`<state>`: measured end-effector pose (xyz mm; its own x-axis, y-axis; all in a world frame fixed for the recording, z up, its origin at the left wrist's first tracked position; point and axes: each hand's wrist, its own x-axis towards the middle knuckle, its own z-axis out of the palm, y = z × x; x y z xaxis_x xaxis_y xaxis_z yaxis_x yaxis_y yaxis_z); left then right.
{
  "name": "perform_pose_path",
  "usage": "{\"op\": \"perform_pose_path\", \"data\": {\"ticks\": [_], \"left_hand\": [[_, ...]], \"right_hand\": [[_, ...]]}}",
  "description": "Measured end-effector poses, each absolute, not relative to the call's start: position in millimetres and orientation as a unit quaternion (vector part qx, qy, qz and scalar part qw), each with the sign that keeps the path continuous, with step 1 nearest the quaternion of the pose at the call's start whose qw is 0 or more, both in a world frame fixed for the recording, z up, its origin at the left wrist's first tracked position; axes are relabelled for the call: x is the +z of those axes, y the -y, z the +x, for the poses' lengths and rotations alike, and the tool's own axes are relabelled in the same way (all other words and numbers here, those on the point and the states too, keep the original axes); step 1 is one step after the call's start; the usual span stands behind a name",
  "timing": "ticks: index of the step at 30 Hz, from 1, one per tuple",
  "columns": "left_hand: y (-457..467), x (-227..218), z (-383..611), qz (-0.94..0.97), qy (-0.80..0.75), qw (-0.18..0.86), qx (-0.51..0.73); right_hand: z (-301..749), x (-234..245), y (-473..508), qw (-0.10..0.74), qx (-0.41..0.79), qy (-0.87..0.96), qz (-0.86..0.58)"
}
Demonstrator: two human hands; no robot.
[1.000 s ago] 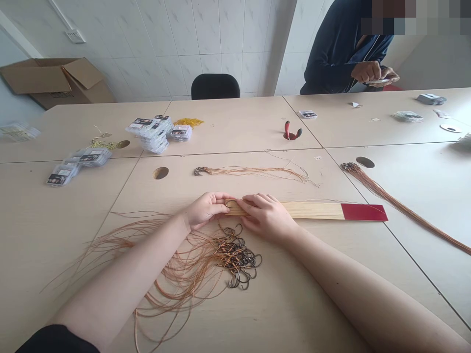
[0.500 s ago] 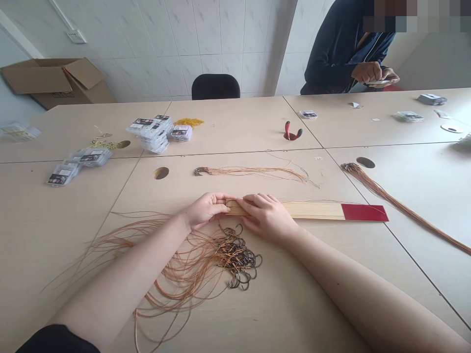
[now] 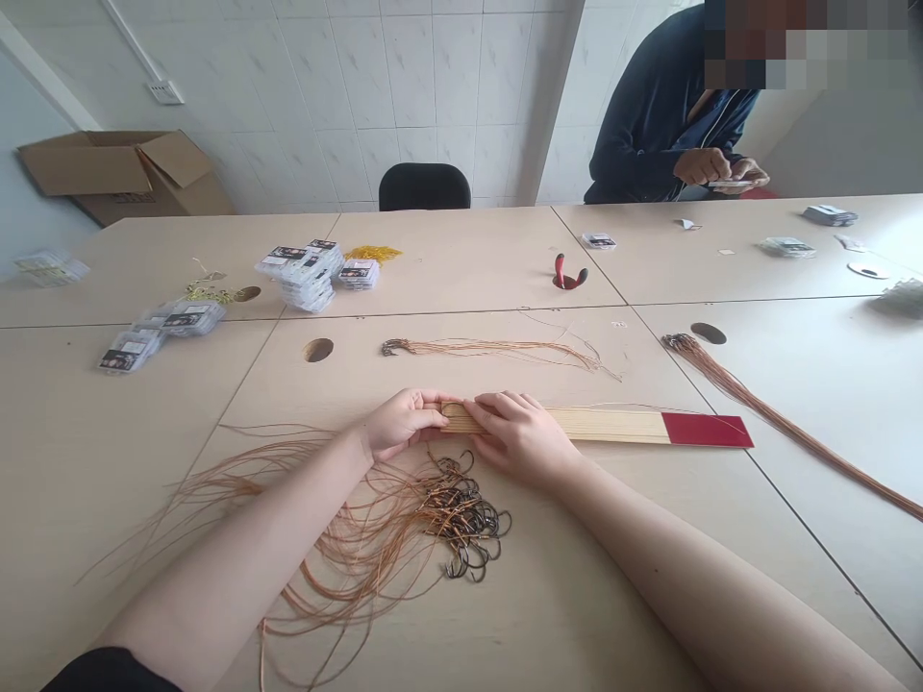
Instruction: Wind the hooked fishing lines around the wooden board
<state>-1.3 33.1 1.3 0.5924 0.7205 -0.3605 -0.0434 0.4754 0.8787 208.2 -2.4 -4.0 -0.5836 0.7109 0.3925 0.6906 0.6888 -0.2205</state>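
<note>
My left hand [image 3: 404, 425] and my right hand [image 3: 519, 438] grip the near end of a flat wooden slat [image 3: 606, 426], whose far end has a red band [image 3: 707, 431]. A thin line runs along the slat's top. Just below my hands lies a heap of dark barbed fishing hooks [image 3: 461, 514], with many tan snelled lines [image 3: 361, 538] trailing left under my left forearm. Farther up the table lies a thin bundle of hooked lines [image 3: 497, 353]. A longer bundle [image 3: 764, 413] stretches off to the right of the slat.
Stacked plastic hook packets [image 3: 303, 274] and a yellow tangle [image 3: 373, 254] sit on the far table. A red-and-black tool [image 3: 568, 274] stands in a desk hole. At the far right, a person in a dark jacket [image 3: 656, 120] handles something small. A cardboard box [image 3: 122, 173] sits behind.
The whole scene sits slightly lower in the picture because the camera has shifted. My hands stay on the slat in nearly the same pose, and the hooks and lines lie unmoved.
</note>
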Motion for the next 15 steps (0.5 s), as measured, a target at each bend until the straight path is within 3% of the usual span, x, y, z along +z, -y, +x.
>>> {"op": "perform_pose_path", "data": {"ticks": [15], "left_hand": [[-33.3,5.0,-0.2,0.44,-0.382,0.777,0.237]], "right_hand": [[209.0,-3.5,1.9,0.22,0.02,0.893,-0.392]]}}
